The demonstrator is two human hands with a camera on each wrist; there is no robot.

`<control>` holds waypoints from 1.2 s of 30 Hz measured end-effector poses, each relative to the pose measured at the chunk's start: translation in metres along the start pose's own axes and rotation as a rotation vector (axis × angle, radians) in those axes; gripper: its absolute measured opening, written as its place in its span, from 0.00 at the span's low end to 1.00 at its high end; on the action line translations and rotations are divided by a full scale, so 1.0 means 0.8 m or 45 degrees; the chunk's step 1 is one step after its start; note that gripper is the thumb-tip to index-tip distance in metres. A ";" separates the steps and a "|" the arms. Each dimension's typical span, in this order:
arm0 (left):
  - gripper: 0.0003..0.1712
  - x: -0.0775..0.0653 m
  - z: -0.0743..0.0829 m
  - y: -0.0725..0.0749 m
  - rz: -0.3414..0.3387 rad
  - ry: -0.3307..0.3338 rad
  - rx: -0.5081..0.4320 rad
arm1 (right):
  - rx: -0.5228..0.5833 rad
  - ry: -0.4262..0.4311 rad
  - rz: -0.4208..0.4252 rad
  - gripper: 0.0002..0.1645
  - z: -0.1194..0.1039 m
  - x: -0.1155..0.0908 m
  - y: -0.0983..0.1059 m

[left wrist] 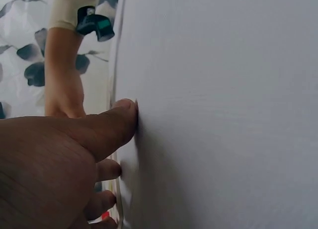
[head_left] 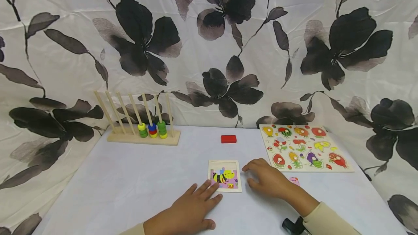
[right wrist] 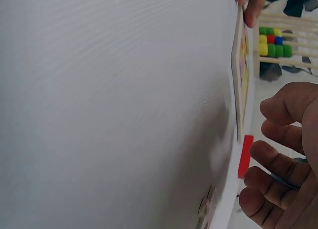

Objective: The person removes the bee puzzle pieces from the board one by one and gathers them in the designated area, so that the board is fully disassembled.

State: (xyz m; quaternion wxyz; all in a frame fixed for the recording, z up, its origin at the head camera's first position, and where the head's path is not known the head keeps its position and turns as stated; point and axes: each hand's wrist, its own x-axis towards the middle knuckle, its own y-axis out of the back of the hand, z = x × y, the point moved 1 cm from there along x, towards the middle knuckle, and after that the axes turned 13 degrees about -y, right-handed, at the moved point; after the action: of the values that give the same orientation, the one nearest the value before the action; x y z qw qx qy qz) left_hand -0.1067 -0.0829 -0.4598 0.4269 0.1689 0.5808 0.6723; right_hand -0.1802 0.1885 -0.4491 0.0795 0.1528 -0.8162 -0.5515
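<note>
A small square bee puzzle (head_left: pixel 225 174) in a pale wooden frame lies on the white table. My left hand (head_left: pixel 192 209) lies spread at its lower left corner, fingertips over the frame and picture; the left wrist view shows the thumb (left wrist: pixel 107 129) held apart from the fingers. Just right of the frame is my right hand (head_left: pixel 267 178), loosely bent, with nothing between its fingers. In the right wrist view that hand (right wrist: pixel 288 164) has its fingers apart, beyond the edge of the puzzle (right wrist: pixel 238 80). A pink puzzle piece (head_left: pixel 294 181) lies by the right wrist, partly hidden.
Behind the puzzle lies a red block (head_left: pixel 228 139). A fruit puzzle board (head_left: pixel 307 168) is at the back right. At the back left stands a wooden peg rack (head_left: pixel 143 140) with coloured rings on three pegs. Flowered cloth (head_left: pixel 228 53) hangs behind the table.
</note>
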 end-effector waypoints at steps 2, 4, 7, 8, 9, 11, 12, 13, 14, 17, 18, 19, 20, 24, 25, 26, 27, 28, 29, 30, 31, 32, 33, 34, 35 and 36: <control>0.47 0.000 0.002 0.000 -0.014 0.003 0.007 | -0.011 0.010 0.001 0.17 -0.005 0.003 -0.003; 0.48 -0.001 0.003 -0.001 -0.028 0.002 0.012 | -0.016 0.014 0.004 0.17 -0.011 0.008 -0.006; 0.49 -0.004 0.005 -0.002 -0.022 -0.011 0.030 | -0.012 0.021 0.008 0.17 -0.019 0.014 -0.010; 0.49 -0.005 0.005 -0.003 -0.016 -0.018 0.041 | -0.013 0.028 0.009 0.17 -0.022 0.017 -0.011; 0.49 -0.006 0.006 -0.003 -0.011 -0.023 0.050 | -0.012 0.031 0.008 0.17 -0.025 0.019 -0.013; 0.49 -0.007 0.006 -0.003 0.001 -0.034 0.061 | -0.021 0.048 0.004 0.17 -0.031 0.024 -0.015; 0.49 -0.008 0.006 -0.003 0.009 -0.039 0.065 | -0.024 0.057 0.001 0.18 -0.034 0.026 -0.016; 0.49 -0.009 0.006 -0.003 0.015 -0.045 0.070 | -0.024 0.063 -0.003 0.18 -0.038 0.029 -0.017; 0.49 -0.009 0.006 -0.003 0.022 -0.049 0.074 | -0.023 0.072 -0.008 0.18 -0.041 0.031 -0.018; 0.49 -0.010 0.006 -0.003 0.046 -0.065 0.084 | -0.012 0.084 -0.022 0.19 -0.049 0.038 -0.022; 0.49 -0.010 0.006 -0.004 0.051 -0.069 0.087 | -0.010 0.086 -0.027 0.19 -0.052 0.040 -0.023; 0.49 -0.011 0.006 -0.004 0.055 -0.072 0.092 | -0.014 0.089 -0.032 0.19 -0.054 0.042 -0.024; 0.49 -0.011 0.006 -0.004 0.057 -0.073 0.093 | -0.021 0.091 -0.037 0.19 -0.056 0.044 -0.026; 0.49 -0.010 0.005 -0.004 0.045 -0.067 0.078 | -0.043 0.086 -0.054 0.18 -0.062 0.051 -0.031; 0.48 -0.009 0.005 -0.004 0.041 -0.064 0.073 | -0.044 0.083 -0.061 0.18 -0.063 0.052 -0.032; 0.48 -0.009 0.005 -0.004 0.038 -0.060 0.069 | -0.043 0.077 -0.067 0.18 -0.064 0.053 -0.033; 0.48 -0.009 0.005 -0.004 0.036 -0.056 0.065 | -0.038 0.073 -0.072 0.18 -0.065 0.054 -0.034; 0.48 -0.009 0.005 -0.004 0.035 -0.053 0.064 | -0.036 0.072 -0.077 0.18 -0.066 0.055 -0.035; 0.48 -0.009 0.006 -0.004 0.035 -0.050 0.062 | -0.036 0.069 -0.081 0.18 -0.067 0.055 -0.035; 0.48 -0.009 0.006 -0.004 0.035 -0.048 0.060 | -0.038 0.069 -0.084 0.18 -0.068 0.056 -0.036; 0.48 -0.009 0.006 -0.004 0.035 -0.048 0.060 | -0.042 0.068 -0.087 0.18 -0.068 0.057 -0.037; 0.48 -0.008 0.006 -0.004 0.037 -0.048 0.058 | -0.046 0.066 -0.089 0.18 -0.069 0.058 -0.037; 0.48 -0.008 0.006 -0.004 0.036 -0.048 0.057 | -0.049 0.063 -0.091 0.18 -0.069 0.058 -0.038; 0.48 -0.008 0.006 -0.004 0.036 -0.049 0.056 | -0.054 0.059 -0.093 0.18 -0.070 0.059 -0.038; 0.48 -0.008 0.005 -0.004 0.037 -0.050 0.055 | -0.058 0.056 -0.095 0.18 -0.070 0.059 -0.039; 0.48 -0.008 0.005 -0.005 0.037 -0.051 0.055 | -0.059 0.054 -0.097 0.18 -0.071 0.060 -0.039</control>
State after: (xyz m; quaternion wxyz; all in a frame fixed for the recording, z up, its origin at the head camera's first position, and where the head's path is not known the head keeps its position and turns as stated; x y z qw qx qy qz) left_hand -0.0986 -0.0852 -0.4603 0.4249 0.2000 0.5839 0.6622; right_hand -0.2034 0.1121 -0.4583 0.0794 0.1935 -0.7949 -0.5696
